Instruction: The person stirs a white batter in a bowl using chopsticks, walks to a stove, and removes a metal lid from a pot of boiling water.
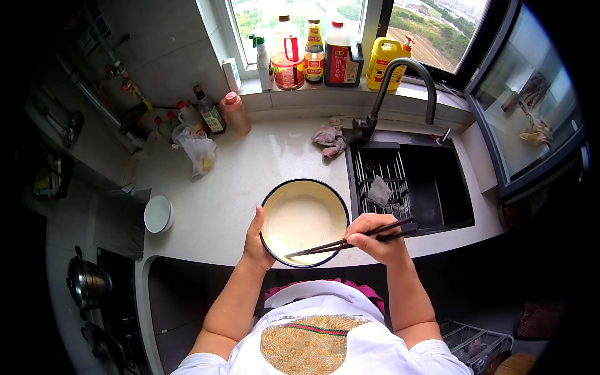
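Observation:
A cream enamel bowl with a dark blue rim is at the front edge of the counter, tilted slightly toward me. Inside it lies a pale, creamy batter. My left hand grips the bowl's left side, thumb up along the rim and the other fingers hidden beneath. In my right hand is a pair of dark chopsticks, held over the bowl's right rim. Their tips reach into the batter near the bowl's lower left side.
Right of the bowl is a black sink with a rack, under a dark faucet. A crumpled cloth lies beside it. A white bowl stands at left, near a plastic bag. Several bottles line the windowsill. Pots sit on the stove.

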### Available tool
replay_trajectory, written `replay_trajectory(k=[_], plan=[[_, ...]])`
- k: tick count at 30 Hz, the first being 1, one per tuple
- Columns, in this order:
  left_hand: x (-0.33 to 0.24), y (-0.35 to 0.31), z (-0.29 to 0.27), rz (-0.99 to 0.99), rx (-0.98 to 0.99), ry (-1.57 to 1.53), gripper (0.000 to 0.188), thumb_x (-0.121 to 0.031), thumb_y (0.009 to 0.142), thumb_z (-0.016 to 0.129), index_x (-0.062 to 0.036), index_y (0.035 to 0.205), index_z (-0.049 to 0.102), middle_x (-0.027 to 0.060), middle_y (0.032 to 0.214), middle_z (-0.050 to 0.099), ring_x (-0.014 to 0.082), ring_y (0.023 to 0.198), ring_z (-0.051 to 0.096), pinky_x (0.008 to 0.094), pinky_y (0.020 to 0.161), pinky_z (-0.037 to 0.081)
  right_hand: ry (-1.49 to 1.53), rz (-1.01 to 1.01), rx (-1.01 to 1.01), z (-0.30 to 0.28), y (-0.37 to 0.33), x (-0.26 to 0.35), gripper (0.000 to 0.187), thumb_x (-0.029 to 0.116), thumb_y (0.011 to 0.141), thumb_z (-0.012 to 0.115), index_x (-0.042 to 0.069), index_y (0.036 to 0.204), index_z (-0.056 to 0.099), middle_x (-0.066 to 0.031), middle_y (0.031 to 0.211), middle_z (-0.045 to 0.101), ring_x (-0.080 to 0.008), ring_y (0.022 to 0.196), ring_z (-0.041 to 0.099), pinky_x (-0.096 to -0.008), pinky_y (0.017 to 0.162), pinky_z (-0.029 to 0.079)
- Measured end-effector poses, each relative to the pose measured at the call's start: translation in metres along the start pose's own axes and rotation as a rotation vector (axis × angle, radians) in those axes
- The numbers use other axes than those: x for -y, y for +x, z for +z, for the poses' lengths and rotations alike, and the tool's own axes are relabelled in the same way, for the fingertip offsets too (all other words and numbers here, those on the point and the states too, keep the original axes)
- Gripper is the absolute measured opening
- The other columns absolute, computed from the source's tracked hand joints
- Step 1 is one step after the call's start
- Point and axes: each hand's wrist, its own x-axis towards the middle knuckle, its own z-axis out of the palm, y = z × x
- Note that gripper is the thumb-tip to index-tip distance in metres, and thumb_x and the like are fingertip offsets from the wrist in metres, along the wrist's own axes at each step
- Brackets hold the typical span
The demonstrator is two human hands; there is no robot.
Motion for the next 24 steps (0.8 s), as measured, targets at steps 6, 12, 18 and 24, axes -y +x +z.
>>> replay_trajectory(k=[6, 12, 18, 24], plan=[[0.006, 0.004, 0.001, 0.001, -0.06, 0.055, 0.07, -0.06, 0.091, 0.042, -0.0013, 0.128, 0.048, 0.0167, 0.122, 0.058, 0.0288, 0.112, 0.057, 0.0416, 0.095, 0.047, -0.243, -0.205, -0.173, 0.034, 0.008, -0.003, 0.007, 0.002, 0.076, 0.073, 0.0, 0.078, 0.067, -0.0105, 0.075, 0.067, -0.0192, 0.07, 0.065, -0.0275, 0.065, 0.052], [0.001, 0.002, -0.005, 0.014, -0.022, 0.035, 0.069, -0.059, 0.091, 0.044, -0.0016, 0.128, 0.049, 0.0162, 0.121, 0.058, 0.0283, 0.112, 0.057, 0.0412, 0.094, 0.047, -0.091, -0.104, -0.003, 0.014, 0.003, 0.008, 0.006, 0.002, 0.075, 0.074, -0.001, 0.077, 0.069, -0.01, 0.074, 0.068, -0.019, 0.069, 0.065, -0.027, 0.064, 0.052], [0.006, 0.005, -0.003, 0.001, -0.049, 0.029, 0.068, -0.059, 0.091, 0.044, -0.0015, 0.127, 0.049, 0.0159, 0.12, 0.058, 0.0284, 0.11, 0.058, 0.0413, 0.094, 0.047, -0.244, -0.192, -0.156, 0.034, 0.009, -0.001, 0.007, 0.002, 0.075, 0.073, 0.0, 0.079, 0.068, -0.0104, 0.076, 0.068, -0.0198, 0.071, 0.066, -0.0283, 0.066, 0.053], [0.001, 0.003, 0.0, 0.02, -0.091, 0.051, 0.069, -0.059, 0.091, 0.044, -0.0015, 0.127, 0.049, 0.0159, 0.122, 0.058, 0.0284, 0.111, 0.057, 0.0415, 0.095, 0.047, -0.165, -0.124, -0.088, 0.031, 0.007, 0.003, 0.005, 0.002, 0.076, 0.072, -0.001, 0.08, 0.068, -0.0103, 0.076, 0.068, -0.0185, 0.071, 0.066, -0.0283, 0.067, 0.053]])
